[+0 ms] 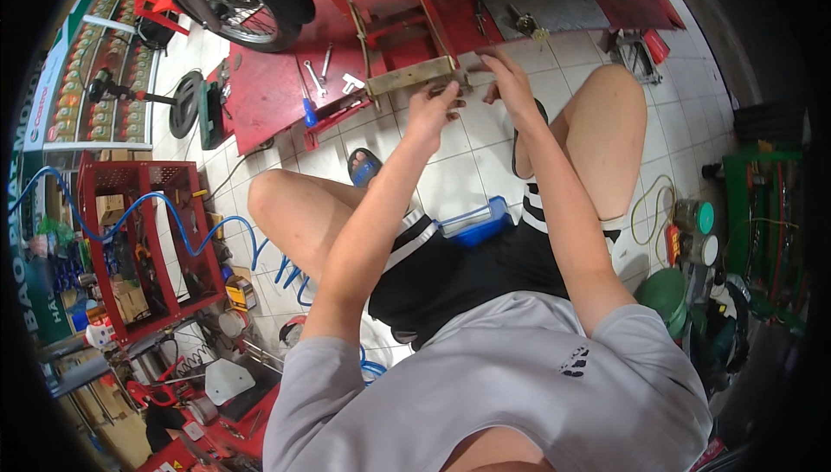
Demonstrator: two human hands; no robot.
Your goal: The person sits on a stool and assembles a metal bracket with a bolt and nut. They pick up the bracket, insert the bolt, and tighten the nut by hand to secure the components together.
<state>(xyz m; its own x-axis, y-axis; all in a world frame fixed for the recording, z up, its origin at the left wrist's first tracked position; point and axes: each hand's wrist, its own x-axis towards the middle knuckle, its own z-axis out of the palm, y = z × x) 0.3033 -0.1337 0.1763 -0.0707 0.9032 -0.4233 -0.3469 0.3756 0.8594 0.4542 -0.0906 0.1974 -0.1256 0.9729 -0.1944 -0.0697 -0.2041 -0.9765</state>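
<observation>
At twelve o'clock, near the crossbar, the left hand is held half-curled, its grip indiscernible; at one, the right hand is loosely spread, empty.

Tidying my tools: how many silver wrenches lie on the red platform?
2 visible on the red platform: one wrench beyond the blue-handled tool, a second wrench beside it, both left of the left hand. Others may be hidden.
</observation>
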